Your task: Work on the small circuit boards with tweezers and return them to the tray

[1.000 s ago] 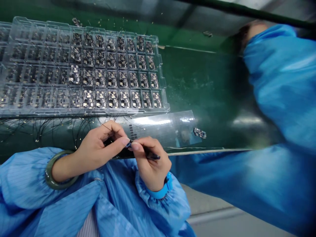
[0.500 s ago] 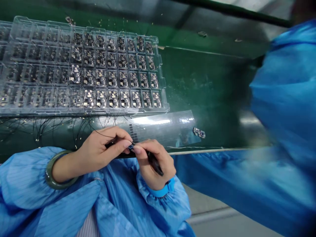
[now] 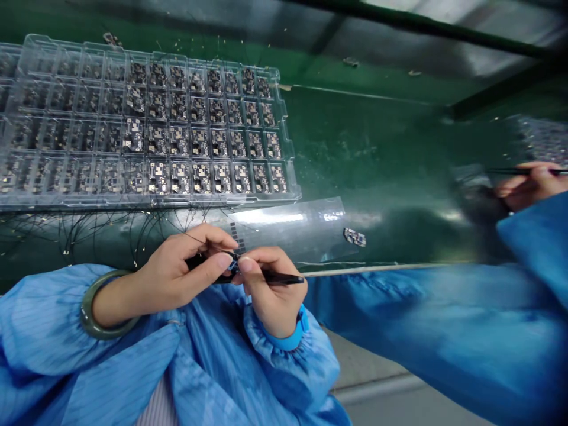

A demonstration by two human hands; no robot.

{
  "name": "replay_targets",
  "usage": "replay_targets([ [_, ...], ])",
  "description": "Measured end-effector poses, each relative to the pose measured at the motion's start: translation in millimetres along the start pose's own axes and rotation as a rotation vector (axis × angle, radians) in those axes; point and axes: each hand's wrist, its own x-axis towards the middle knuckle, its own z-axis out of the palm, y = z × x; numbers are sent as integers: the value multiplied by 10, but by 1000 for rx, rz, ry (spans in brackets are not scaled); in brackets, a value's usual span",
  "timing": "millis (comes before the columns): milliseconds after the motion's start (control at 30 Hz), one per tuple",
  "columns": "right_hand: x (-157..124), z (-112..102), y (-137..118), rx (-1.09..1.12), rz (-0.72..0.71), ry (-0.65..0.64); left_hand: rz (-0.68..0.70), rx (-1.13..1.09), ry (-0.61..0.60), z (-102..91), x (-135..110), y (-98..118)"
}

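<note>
Pinched between the thumb and fingers of my left hand is a small circuit board, dark with a bluish face, mostly covered by fingertips. My right hand is closed around a slim black tool that looks like tweezers; its back end sticks out to the right. The thumb and fingertip of that hand meet the board's right side. The tool's tip is hidden. A thin black wire runs near my left fingers. Just beyond both hands lies a clear plastic sheet with a strip of small black squares.
A clear compartment tray of circuit boards fills the back left, with thin black wires along its front. A loose board lies right of the sheet. At far right, a co-worker's hand holds a thin dark tool near another tray.
The black tool in my right hand has swung from pointing down-right to nearly level. My left hand keeps its pinch. The co-worker's arm has moved away to the right, bringing their hand into view.
</note>
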Motion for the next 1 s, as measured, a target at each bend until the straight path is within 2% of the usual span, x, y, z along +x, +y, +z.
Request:
replay_targets([
  [100, 20, 5, -24, 74, 100, -84, -17, 70, 77, -15, 14, 16],
  [200, 38, 22, -49, 237, 215, -142, -94, 20, 147, -19, 12, 45],
  [433, 67, 54, -89, 315, 343, -49, -108, -314, 173, -15, -8, -5],
  [600, 71, 68, -97, 297, 372, -45, -161, -310, 165, -20, -7, -10],
  [1000, 56, 75, -56, 281, 328, -49, -226, -234, 135, -15, 0, 65],
])
